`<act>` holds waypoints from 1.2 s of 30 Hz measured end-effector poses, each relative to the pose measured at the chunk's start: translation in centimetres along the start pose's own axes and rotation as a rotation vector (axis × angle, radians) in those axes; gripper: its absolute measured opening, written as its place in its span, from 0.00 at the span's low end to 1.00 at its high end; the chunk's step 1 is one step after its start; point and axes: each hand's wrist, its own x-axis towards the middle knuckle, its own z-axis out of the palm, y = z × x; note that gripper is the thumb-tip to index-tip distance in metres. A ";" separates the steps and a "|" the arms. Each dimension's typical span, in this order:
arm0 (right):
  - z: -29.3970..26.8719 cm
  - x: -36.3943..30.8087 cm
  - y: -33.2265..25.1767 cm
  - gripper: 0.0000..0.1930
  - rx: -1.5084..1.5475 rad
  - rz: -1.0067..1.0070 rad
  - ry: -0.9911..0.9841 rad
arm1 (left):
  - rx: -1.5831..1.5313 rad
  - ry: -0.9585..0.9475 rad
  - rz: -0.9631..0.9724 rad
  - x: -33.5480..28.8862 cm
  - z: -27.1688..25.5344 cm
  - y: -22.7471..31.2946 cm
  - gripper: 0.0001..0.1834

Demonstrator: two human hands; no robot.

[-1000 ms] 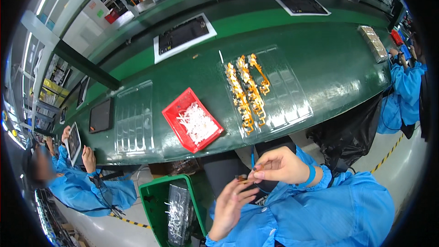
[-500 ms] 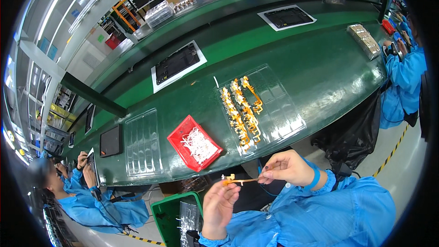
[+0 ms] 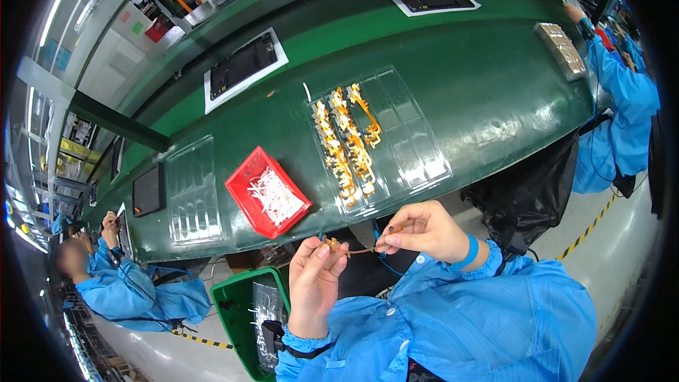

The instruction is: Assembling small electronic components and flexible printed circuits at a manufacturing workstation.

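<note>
Green ground with red, orange and blue

The table [image 3: 488,92] is deep green. One bin [image 3: 245,201] is bright red, the strips [image 3: 278,199] in it white. Flex parts [image 3: 345,148] show orange and yellow, flecked silvery white; the held part [image 3: 332,245] is amber and brown. The smock [image 3: 488,325] is light blue, the wristband [image 3: 467,253] a stronger blue. Panels [image 3: 242,67] are black on white sheets [image 3: 281,59]. Floor tape [image 3: 201,340] is striped yellow and black.

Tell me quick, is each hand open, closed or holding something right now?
Left hand: closed, holding one end of a thin orange ribbon-like part.
Right hand: closed, pinching the part's other end.
</note>
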 end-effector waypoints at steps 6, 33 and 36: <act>-0.5 0.0 -0.1 0.10 -0.022 -0.035 0.005 | 0.299 0.011 0.186 1.2 3.8 4.2 0.07; -4.4 6.5 1.7 0.16 -1.708 -0.598 0.517 | 0.387 0.349 0.363 52.1 -11.9 32.1 0.06; -4.7 6.8 2.0 0.15 -1.714 -0.598 0.522 | 0.618 0.364 0.513 50.9 -10.8 31.8 0.05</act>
